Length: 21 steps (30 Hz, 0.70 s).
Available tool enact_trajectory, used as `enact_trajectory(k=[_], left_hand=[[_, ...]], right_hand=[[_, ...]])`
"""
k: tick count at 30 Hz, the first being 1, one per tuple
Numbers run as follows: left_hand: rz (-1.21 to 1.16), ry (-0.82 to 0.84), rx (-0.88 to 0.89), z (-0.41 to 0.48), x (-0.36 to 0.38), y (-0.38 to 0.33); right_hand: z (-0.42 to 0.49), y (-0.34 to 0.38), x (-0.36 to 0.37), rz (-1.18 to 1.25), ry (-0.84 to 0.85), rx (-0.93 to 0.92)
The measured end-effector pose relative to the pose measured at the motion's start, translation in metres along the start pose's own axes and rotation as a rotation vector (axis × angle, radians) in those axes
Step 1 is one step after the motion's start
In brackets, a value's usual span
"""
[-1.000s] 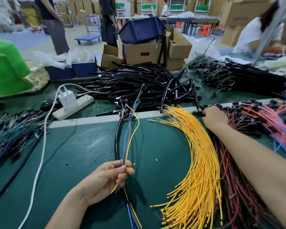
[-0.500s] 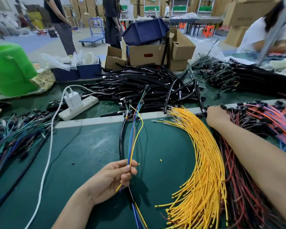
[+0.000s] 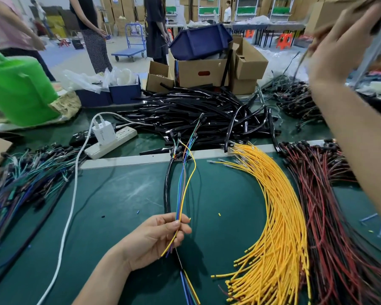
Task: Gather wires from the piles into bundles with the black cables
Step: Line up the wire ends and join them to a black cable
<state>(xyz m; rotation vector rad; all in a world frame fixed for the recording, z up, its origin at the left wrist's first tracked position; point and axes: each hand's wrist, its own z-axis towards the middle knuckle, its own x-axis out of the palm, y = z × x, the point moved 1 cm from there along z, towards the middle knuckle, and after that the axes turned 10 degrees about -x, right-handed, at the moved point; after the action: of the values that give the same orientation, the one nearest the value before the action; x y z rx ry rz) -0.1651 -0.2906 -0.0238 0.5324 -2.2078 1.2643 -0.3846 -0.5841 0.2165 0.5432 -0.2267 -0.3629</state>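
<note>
My left hand (image 3: 161,236) pinches a thin bundle of blue, yellow, brown and green wires (image 3: 182,190) together with one black cable (image 3: 168,183), which runs up the green mat. The bundle's connector ends fan out near the grey strip. My right hand (image 3: 339,47) is raised high at the upper right and blurred, so whether it holds a wire is unclear. The yellow wire pile (image 3: 277,216) curves across the mat on the right, with the red and black wire pile (image 3: 330,205) beside it. The black cable heap (image 3: 198,115) lies behind the strip.
A blue-green wire pile (image 3: 26,177) covers the left. A white power strip (image 3: 112,142) with a charger and white cord (image 3: 70,205) sits left of centre. Cardboard boxes (image 3: 200,71), a blue bin, a green bag (image 3: 18,89) and standing people are behind.
My right hand has lifted off the top of the red and black pile and risen to the upper right. My left hand holds the bundle in the same spot.
</note>
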Motion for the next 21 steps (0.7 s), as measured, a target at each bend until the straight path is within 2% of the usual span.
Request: enact_trajectory(k=[4,7,9,12,15,18,21], left_hand=[[-0.009,-0.011,-0.006,0.000,0.000,0.000],[-0.025,0.011,-0.018,-0.001,0.002,-0.001],[-0.029,0.016,-0.021,-0.001,0.002,-0.001],[-0.022,0.024,-0.025,-0.001,0.002,-0.001],[-0.026,0.038,-0.018,-0.002,0.003,-0.002],[-0.047,-0.018,0.001,0.000,0.005,0.000],[-0.092,-0.084,0.012,0.002,0.008,0.002]], right_hand=[[-0.007,0.045,0.019,0.544,0.045,0.346],[-0.049,0.075,0.025,0.934,0.208,0.809],[-0.078,0.086,0.029,1.053,0.367,1.078],[-0.125,0.090,0.039,0.997,0.682,1.331],[-0.183,0.088,0.047,0.823,0.933,1.438],[-0.234,0.084,0.050,0.614,1.104,1.386],[-0.257,0.079,0.049,0.535,1.163,1.299]])
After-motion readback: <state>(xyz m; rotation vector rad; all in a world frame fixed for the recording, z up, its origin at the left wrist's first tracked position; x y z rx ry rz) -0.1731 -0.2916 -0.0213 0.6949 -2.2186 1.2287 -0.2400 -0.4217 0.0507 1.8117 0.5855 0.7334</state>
